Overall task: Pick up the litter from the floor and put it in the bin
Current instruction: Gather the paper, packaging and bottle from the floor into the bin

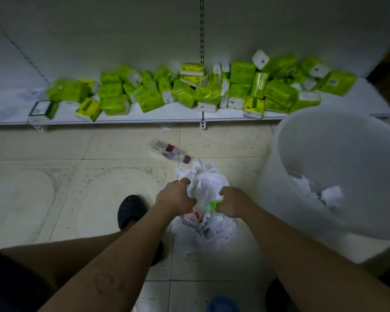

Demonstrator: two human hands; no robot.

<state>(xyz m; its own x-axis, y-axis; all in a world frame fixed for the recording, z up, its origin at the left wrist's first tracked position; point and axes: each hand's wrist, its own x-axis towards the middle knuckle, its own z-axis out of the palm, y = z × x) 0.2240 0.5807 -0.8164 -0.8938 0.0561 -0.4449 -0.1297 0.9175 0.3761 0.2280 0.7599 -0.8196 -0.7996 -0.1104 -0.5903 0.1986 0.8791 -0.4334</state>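
A heap of white paper litter [214, 226] lies on the tiled floor in front of me, with a clear plastic bottle with a red label [193, 216] and a green scrap [214, 204] in it. My left hand [175, 198] grips the left side of the heap at the bottle. On the right side, my right hand [233, 202] is closed on the paper and the green scrap. A second clear bottle with a purple label [170, 151] lies on the floor just beyond the heap. The white bin [333, 140] stands tilted at the right, with crumpled paper inside.
A low white shelf [144, 115] runs along the wall ahead, loaded with several green tissue packs [189, 91]. My black shoe [131, 210] rests on the tiles left of the heap. Small paper bits [144, 302] lie near the bottom edge.
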